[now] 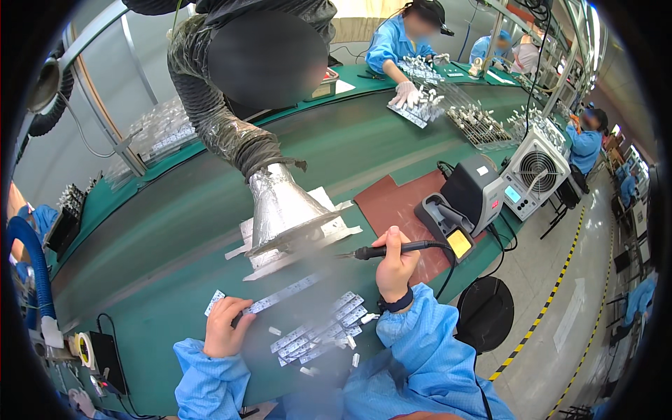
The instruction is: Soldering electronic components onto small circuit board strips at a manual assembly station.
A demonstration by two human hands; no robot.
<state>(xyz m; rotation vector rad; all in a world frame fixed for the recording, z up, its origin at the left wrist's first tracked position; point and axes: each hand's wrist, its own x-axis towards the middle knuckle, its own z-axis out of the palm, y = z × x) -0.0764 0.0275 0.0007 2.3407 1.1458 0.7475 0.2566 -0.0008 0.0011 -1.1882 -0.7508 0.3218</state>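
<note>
In the head view, the left hand [227, 325] is at the desk [168, 301], its thumb and fingers pinched around the near end of 1 slim, pale circuit-board strip [283, 292]. The strip slants up and right from the fingers, its far end fading into a hazy smear across the middle. A short pale piece [214, 302] sticks out on the other side of the knuckles; whether it belongs to the same strip, I cannot tell.

The right hand [397, 262] is closed around the black handle of a soldering iron [367, 253], thumb up, with a dark band [397, 302] at the wrist. The iron points left, its blurred tip near the strip's far end; contact cannot be made out.

Between the forearms lies a bunch of overlapping board strips [315, 332], with small white pieces [355, 360] scattered around it. Just beyond the held strip stands a foil-covered fume hood [280, 210] on a ribbed duct. To the right, an iron holder [448, 227] with a yellow sponge [459, 243] sits beside a dark soldering station [476, 185], near a brown mat [392, 203]. Farther off, a co-worker's gloved hand [406, 94] touches a white-studded board [418, 112].
</note>
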